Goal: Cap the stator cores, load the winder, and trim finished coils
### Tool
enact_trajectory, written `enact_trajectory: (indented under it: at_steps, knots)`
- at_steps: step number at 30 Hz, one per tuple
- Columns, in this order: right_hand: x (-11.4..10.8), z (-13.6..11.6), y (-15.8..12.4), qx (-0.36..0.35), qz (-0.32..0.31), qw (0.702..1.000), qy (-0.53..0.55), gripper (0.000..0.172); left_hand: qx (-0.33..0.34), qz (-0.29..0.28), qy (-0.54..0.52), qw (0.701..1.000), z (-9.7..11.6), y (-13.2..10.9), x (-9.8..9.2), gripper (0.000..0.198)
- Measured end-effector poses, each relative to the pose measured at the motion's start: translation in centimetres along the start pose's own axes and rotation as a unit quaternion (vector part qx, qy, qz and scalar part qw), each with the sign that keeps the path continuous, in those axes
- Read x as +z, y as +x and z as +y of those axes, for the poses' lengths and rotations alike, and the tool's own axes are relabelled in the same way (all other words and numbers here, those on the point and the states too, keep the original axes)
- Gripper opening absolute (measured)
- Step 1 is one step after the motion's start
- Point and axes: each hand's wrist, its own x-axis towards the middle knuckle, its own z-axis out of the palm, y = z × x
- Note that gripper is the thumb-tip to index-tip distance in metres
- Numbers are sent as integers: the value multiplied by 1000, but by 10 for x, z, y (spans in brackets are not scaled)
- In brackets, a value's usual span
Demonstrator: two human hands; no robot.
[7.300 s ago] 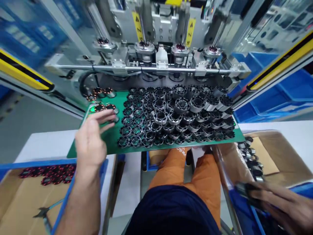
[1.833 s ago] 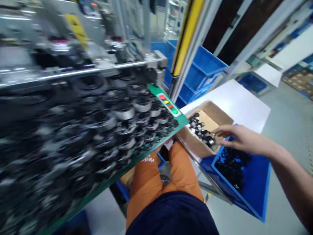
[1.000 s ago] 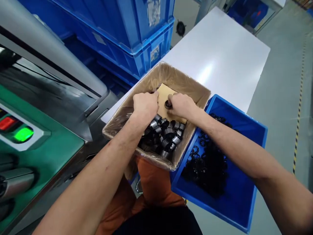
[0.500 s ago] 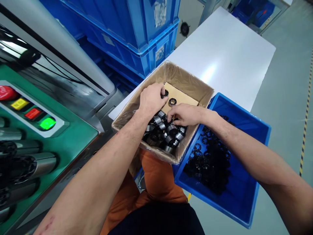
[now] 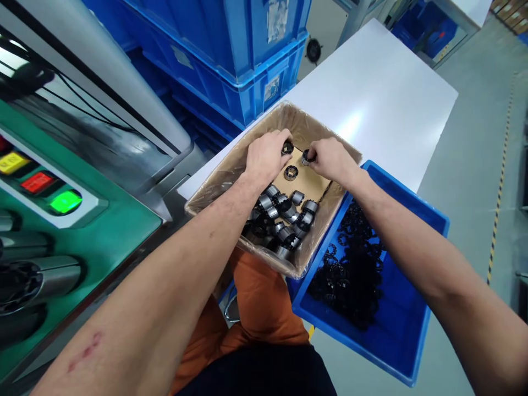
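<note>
A plastic-lined carton (image 5: 223, 175) sits at the worktop's (image 5: 400, 82) near left end. In its near half lies a jumbled heap of metal cores (image 5: 284, 234); toward its far corner lies a cardboard sheet (image 5: 315, 183). Over that sheet, the left hand's (image 5: 266, 157) fingers curl around one slotted core (image 5: 287, 147), and the right hand's (image 5: 332, 159) fingers pinch another core (image 5: 306, 158). A third core (image 5: 291, 172) rests on the sheet between them, untouched. Against the carton's right side, a blue bin (image 5: 404, 308) holds piled black rings (image 5: 350, 280).
</note>
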Motion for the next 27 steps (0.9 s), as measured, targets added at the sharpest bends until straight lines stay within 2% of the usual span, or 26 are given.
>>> enact_trajectory:
  at_steps: [4,7,10,15,20,24,27]
  knots:
    - [24,2,27,7,-16,1000,-5,28,8,-14,14,1000,0,-1,-2,41]
    - [32,4,31,-22,-18,1000,10,34,-19,-27,38,999,2,-6,-4,40]
    - [34,6,27,-45,-3,999,16,40,-50,-59,65,995,2,-12,-6,43]
    - [33,1,23,-108,24,994,19,54,-72,-79,94,990,7,-21,-9,46]
    - [37,-5,30,-147,-3,989,-3,61,-105,-75,114,985,22,-26,-4,80]
    - [34,-7,35,-196,-23,980,-26,60,-103,-77,110,986,25,-22,-6,75]
    - [29,-11,37,-241,-52,968,-46,63,-99,-78,96,987,24,-29,-20,74]
